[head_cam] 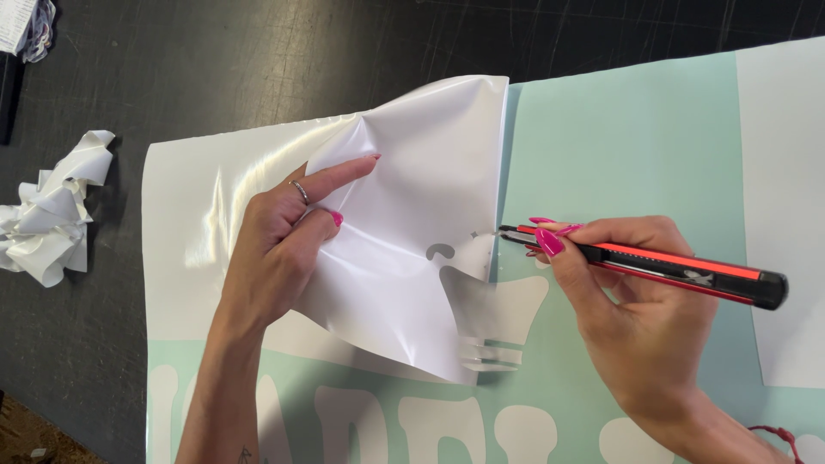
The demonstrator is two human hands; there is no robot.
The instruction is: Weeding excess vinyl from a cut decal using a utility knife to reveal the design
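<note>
Open room at the top, crowded in the middle

The dark tabletop (258, 51) lies bare along the top edge and down the left side, giving a hand free passage there, apart from the crumpled white scrap (51, 219) at the left and what seems to be a small bundle (26, 30) in the top-left corner. The lifted white film (412, 223) rises as a fold across the middle, with the left hand (279, 236) under it and the right hand (640, 309) holding the red-and-black knife (653, 265) just beside its edge. The mint backing sheet (619, 146) above the knife lies flat and open.
</note>
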